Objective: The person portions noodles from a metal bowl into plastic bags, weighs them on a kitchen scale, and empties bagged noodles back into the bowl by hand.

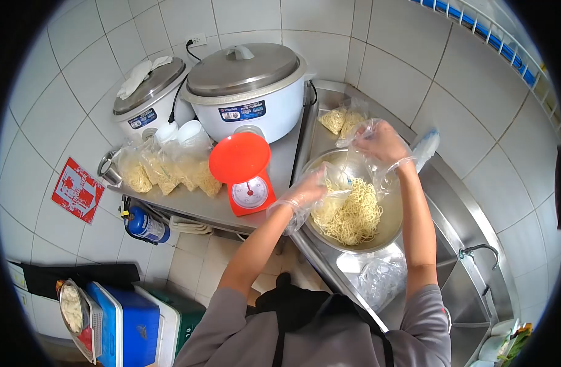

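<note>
Yellow noodles (361,214) lie heaped in the steel bowl (390,221), near our one o'clock. Our left hand (309,188) seems to have its fingers round a clear noodle bag (327,209); film veils the right hand (381,144), so we cannot tell that grip. We do well to keep the bag low over the bowl, loose film off the strands. Crumpled plastic (381,284) crowds the bowl's five o'clock, a red scale (251,196) its nine, filled bags (334,121) its twelve.

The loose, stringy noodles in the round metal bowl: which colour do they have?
Pale yellow noodles, seen best in the head view.
</note>
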